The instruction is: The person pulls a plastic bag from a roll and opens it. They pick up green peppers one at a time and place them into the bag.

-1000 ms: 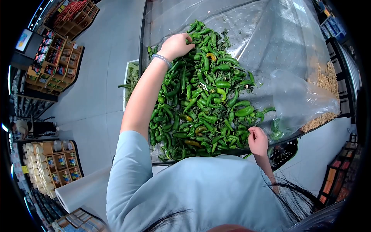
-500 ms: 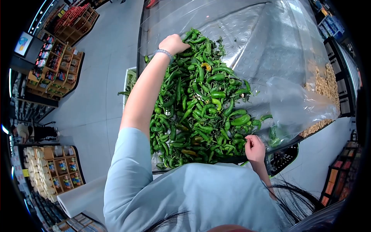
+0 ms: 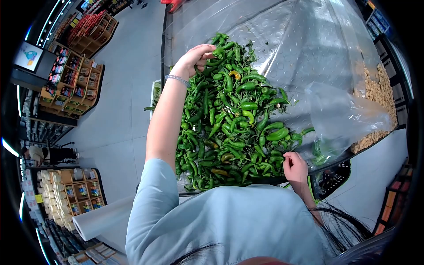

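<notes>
A large heap of green peppers [image 3: 238,123] lies on the display stand in front of me, with a few yellowish and brownish ones mixed in. My left hand [image 3: 197,58], a beaded bracelet at its wrist, is at the heap's far left edge. Its thumb and forefinger close on a light green pepper [image 3: 218,51], while the other fingers curl under. At the near right corner of the heap is my right hand [image 3: 296,168]. Its fingers are curled with the tips together beside the peppers; anything between them is too small to make out.
A clear plastic bag [image 3: 335,119] lies right of the heap, before a pile of peanuts [image 3: 375,106]. Dimpled metal sheeting [image 3: 291,57] covers the stand behind. A black basket [image 3: 331,181] is below its right edge. A plastic roll [image 3: 104,218] stands at lower left. A person [image 3: 48,153] is far left.
My left hand has rotated and its forefinger has stretched out onto a pepper at the heap's edge. My right hand stays at the near right corner. The whole view has shifted slightly right.
</notes>
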Motion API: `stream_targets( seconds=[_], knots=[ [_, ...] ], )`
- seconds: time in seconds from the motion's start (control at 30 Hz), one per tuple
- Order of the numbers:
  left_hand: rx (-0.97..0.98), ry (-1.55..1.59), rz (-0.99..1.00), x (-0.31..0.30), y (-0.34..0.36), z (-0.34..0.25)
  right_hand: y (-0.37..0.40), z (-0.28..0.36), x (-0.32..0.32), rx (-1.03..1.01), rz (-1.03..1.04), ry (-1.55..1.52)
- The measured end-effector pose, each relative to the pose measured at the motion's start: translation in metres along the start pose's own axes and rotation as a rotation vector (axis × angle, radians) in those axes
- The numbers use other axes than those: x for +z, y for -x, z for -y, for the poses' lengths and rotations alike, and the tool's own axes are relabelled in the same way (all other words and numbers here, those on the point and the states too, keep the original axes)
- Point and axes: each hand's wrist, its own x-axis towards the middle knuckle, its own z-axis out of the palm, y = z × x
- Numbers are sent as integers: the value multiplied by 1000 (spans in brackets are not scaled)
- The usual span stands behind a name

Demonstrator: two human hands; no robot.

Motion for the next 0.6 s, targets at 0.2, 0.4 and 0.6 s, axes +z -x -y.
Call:
stream_targets(
  seconds=[0.2,0.4,0.6],
  knots=[
    [193,-525,181,27,18,1,0,1,-1,-9,2,-21],
    [549,-1163,80,51,24,2,1,-3,0,-9,0,-21],
    [671,-635,-105,40,9,-3,0,-1,-2,3,0,-18]
  ],
)
